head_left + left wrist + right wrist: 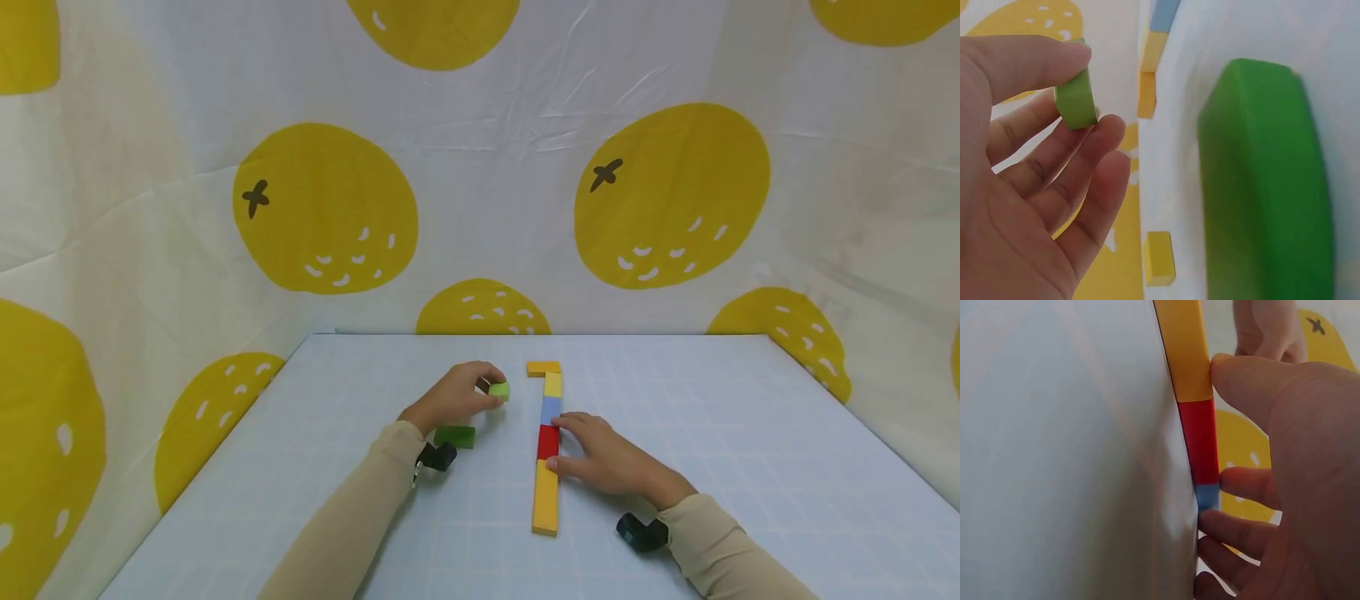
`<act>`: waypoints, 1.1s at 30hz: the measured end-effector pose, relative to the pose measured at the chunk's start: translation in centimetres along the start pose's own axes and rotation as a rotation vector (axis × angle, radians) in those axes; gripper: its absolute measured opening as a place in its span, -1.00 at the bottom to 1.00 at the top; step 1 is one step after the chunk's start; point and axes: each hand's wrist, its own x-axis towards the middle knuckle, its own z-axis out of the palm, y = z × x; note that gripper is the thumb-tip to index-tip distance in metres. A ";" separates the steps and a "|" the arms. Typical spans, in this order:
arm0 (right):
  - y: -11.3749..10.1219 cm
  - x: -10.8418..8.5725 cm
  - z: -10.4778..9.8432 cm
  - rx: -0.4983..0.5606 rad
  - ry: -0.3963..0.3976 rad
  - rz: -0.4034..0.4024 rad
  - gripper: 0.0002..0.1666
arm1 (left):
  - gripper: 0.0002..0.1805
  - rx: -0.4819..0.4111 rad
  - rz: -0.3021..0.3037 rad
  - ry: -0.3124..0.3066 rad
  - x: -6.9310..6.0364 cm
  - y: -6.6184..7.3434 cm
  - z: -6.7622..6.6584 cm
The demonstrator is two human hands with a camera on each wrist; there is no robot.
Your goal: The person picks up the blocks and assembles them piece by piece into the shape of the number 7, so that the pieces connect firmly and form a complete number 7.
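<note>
A small light green block [498,391] [1077,103] is pinched between the thumb and fingers of my left hand [453,395] [1041,150], raised over the table. My right hand [617,457] [1310,450] rests on the row of blocks, thumb on the long orange block [545,498] [1189,350] near the red block [548,442] [1199,442], fingertips by the blue block [551,409] [1208,496]. Beyond the blue one lies a pale yellow block [552,383], and an orange block [543,367] lies crosswise at the far end.
A dark green block [454,437] [1266,181] lies near my left wrist. In the left wrist view a yellow block [1159,258] also stands on the table. A white curtain with yellow fruit shapes hangs behind the table's far edge [637,336].
</note>
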 end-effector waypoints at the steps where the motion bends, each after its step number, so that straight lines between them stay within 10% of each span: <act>1: 0.0 0.0 0.0 0.001 0.000 0.001 -0.08 | -0.67 -0.007 -0.013 0.001 0.2 0.1 -0.1; 33: 0.3 0.2 0.2 0.009 -0.007 0.027 -0.06 | -0.69 -0.080 -0.223 0.071 4.2 0.0 1.4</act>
